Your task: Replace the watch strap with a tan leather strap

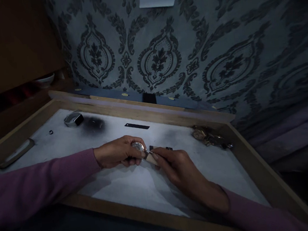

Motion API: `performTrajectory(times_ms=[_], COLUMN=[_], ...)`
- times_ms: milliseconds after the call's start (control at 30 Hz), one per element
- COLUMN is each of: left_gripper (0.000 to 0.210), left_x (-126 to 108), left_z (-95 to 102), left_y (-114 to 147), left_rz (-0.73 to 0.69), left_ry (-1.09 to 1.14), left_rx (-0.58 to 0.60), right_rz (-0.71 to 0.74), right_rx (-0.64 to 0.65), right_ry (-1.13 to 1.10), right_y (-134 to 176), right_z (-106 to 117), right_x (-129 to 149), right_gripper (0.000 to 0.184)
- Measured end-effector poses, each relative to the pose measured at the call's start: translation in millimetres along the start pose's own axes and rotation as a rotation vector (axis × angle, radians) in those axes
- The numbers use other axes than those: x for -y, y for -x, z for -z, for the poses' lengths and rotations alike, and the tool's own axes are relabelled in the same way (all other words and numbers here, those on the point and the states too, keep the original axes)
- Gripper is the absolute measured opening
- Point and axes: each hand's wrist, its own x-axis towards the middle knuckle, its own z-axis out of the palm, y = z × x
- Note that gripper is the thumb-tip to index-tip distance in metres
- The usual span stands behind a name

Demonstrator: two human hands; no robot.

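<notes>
My left hand (122,152) is closed around a wristwatch (137,146) with a round, shiny silver case, its face turned up. A light tan watch strap (151,160) stretches from the case toward my right hand (177,162). The thumb and forefinger of that hand pinch at the strap close to the case; a small metal part shows at the fingertips, too small to make out. Just behind the right fingers lies a dark-ended piece (169,148), partly hidden by the hand.
Wooden edges (245,146) surround the white tabletop (118,194). Toward the back lie a black flat strip (137,126) and a grey-banded smartwatch (74,119). A small black ring-like piece (51,132) and a curved brown band (17,153) are at left, several heaped watches (207,137) at right.
</notes>
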Motion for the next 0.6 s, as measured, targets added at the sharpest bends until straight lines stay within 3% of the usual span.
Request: performTrajectory(times_ms=[600], left_gripper=[0.013], left_x=[1.9], left_z=[-0.7], left_y=[-1.1], left_rz=[0.008], left_ry=[0.012], left_rx=[-0.015], right_rz=[0.043], right_rx=[-0.005], right_ry=[-0.012], right_y=[0.3], right_z=[-1.0], right_x=[-2.6], right_gripper=[0.028])
